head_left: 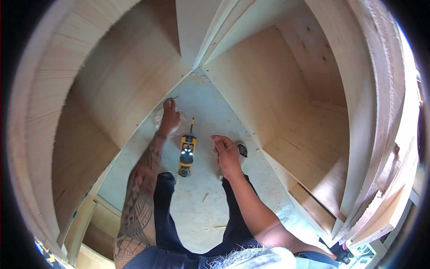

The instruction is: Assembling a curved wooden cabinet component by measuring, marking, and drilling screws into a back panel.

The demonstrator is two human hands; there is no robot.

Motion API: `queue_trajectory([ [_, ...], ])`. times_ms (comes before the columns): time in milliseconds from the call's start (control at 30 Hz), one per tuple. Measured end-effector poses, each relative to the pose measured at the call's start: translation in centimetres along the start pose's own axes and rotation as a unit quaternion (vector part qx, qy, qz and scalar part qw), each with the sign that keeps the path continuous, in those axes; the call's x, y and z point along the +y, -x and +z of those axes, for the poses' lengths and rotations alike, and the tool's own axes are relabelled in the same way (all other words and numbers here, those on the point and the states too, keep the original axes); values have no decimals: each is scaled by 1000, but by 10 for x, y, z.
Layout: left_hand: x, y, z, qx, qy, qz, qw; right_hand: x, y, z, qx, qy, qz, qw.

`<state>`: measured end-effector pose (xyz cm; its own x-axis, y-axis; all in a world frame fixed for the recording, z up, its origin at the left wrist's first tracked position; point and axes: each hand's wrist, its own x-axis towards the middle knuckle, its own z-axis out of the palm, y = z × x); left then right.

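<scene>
My left hand (pixel 170 119) reaches forward near the base of the left cabinet. Its fingers are pinched on a thin, dark, screw-like piece (pixel 174 97). Beside and under that hand lies a crumpled clear plastic bag (pixel 158 118), partly hidden. My right hand (pixel 226 152) is held over the floor above my right foot, thumb and fingers closed together; anything in them is too small to make out. Between the two hands is a yellow and black cordless driver (pixel 186 157) with its lights lit and a long bit pointing away from me.
Open plywood cabinets stand left (pixel 130 85) and right (pixel 264 80), meeting in a corner ahead. Wood shavings (pixel 199 78) lie on the grey floor (pixel 197 201) at that corner, with scraps nearer me. Rough panel edges (pixel 389 134) rise at the right.
</scene>
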<state>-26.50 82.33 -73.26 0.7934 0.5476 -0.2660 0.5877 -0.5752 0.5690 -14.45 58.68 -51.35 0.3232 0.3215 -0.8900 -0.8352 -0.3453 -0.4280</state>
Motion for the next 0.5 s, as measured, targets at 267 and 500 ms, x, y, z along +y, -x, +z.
queue_trajectory([
  [267,225,151,-155,-97,185,62,976,37,15,45,22,92,-234,968],
  [500,118,169,-150,-68,78,59,993,33,19,36,-15,5,-81,997],
])
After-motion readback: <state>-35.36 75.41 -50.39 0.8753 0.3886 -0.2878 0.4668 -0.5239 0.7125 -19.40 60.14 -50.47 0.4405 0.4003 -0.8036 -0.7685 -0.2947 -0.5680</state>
